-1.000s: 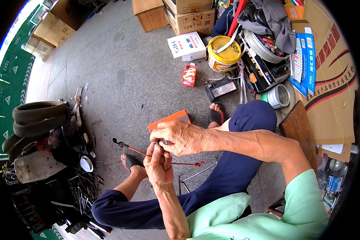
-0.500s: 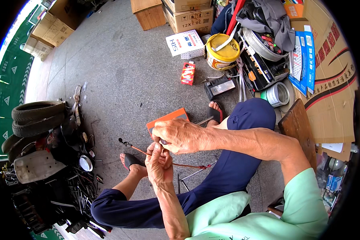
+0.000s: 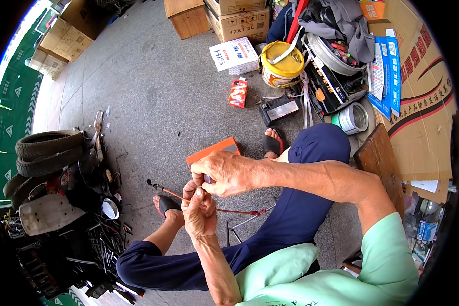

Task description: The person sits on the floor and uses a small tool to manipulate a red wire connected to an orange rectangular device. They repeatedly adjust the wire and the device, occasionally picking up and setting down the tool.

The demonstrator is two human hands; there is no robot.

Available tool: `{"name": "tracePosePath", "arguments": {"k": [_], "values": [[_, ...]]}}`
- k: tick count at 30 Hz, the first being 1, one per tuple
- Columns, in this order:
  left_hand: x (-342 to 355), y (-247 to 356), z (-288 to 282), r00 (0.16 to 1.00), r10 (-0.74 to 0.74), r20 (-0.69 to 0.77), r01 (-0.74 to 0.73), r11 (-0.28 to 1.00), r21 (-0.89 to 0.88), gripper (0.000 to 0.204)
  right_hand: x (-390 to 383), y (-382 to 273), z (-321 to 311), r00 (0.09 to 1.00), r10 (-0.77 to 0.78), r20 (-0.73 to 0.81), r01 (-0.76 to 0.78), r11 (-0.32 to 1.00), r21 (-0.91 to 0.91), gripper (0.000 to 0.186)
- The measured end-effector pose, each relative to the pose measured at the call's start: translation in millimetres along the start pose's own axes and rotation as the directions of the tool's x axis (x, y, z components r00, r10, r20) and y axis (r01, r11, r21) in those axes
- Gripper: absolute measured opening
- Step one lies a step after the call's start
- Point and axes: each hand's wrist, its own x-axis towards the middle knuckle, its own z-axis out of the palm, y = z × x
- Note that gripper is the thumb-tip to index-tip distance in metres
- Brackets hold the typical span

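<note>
So the reddish cable (image 3: 174, 194) runs roughly half-nine to half-three, pinched in the nearer left hand (image 3: 200, 214); the right hand (image 3: 229, 173), at one o'clock, is curled round some dark-ended thing (image 3: 208, 178).

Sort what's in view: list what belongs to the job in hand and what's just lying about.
Likely part of the job:
reddish cable, running through the left grip
dark round-ended item in the right grip, mostly hidden

Apparently just lying about:
yellow-lidded bucket
red carton
black battery-like block
stacked tyres
</note>
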Motion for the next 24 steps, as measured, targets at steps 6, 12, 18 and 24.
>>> {"name": "tracePosePath", "arguments": {"k": [6,12,18,24], "values": [[-2.9,3.7,-2.8,1.0,-0.008,-0.03,0.009,0.999,0.046,0.04,0.5,-7.3,-5.8,0.994,-0.037,0.107,0.027,0.995,0.091,0.014],[-4.8,0.6,-8.6,1.0,-0.023,-0.017,0.024,0.997,0.075,0.039,-0.4,-6.9,-8.2,0.989,-0.007,0.148,0.009,1.0,-0.011,0.014],[1.7,9.9,-7.2,0.987,-0.012,-0.163,-0.01,0.991,-0.133,0.04,-1.5,-8.7,-7.1,0.999,0.031,0.039,-0.029,0.998,-0.062,0.013],[-3.2,49.9,-45.8,0.979,0.149,-0.143,-0.202,0.827,-0.524,0.034,0.3,-8.9,-18.4,0.996,0.035,0.081,-0.028,0.996,-0.088,0.013]]}}
